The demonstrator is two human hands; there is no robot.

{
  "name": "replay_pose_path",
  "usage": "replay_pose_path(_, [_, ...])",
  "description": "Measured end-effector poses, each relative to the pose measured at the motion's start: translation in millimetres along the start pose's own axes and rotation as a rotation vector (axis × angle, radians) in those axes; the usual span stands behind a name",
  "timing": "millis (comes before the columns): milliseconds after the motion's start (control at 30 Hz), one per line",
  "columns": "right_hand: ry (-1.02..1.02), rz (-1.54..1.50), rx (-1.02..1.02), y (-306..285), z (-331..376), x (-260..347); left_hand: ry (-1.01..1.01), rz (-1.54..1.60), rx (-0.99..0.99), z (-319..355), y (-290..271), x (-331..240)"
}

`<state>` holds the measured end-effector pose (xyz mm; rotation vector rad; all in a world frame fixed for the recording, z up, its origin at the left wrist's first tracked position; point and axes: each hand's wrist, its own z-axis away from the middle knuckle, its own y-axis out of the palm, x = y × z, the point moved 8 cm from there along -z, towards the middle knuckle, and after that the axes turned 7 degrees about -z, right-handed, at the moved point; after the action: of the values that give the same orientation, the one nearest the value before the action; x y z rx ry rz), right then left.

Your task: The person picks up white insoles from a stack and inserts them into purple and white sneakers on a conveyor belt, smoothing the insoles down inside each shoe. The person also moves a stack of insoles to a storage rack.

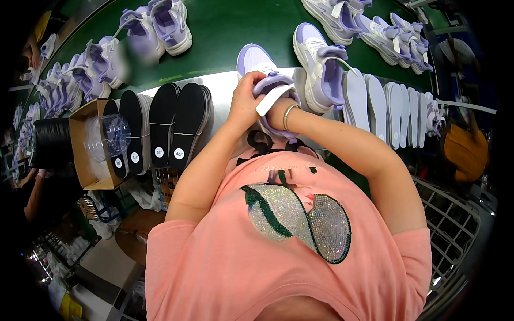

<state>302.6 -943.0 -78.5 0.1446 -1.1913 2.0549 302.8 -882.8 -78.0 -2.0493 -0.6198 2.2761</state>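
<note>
A lavender and white sneaker (254,58) sits in front of me at the metal edge of the bench, its toe pointing away. My left hand (245,104) is closed on the left side of its collar, near the tongue. Deep in the shoe opening is my right hand (278,113), with a bracelet at the wrist; its fingers are hidden inside. A white strip (275,99) sticks out across the opening between my hands. Just to the right stands a matching sneaker (315,67), touched by neither hand, with a white strip looped over its opening.
Tied bundles of black insoles (190,120) stand on the left, beside a cardboard box (88,155) holding clear plastic. White insoles (355,99) line up on the right. More lavender sneakers (170,27) rest on the green work surface (225,24). Other people are partly visible at both sides.
</note>
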Motion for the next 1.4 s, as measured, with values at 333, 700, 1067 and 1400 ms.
replay_pose_path(333, [-0.146, -0.270, -0.509, -57, 81, 5, 0.016, -0.024, -0.059, 3, -36, -35])
replay_pose_path(700, [0.330, -0.180, -0.667, -25, 155, -91, 0.576, -0.584, -0.051, -16, 40, -172])
replay_pose_path(1067, [0.938, -0.057, -0.847, 9, 259, -293, 0.109, -0.428, -0.056, -55, 70, -97])
replay_pose_path(1400, [1.001, 0.151, -0.991, -34, 282, -269, 0.082, -0.350, -0.056, -63, 74, -81])
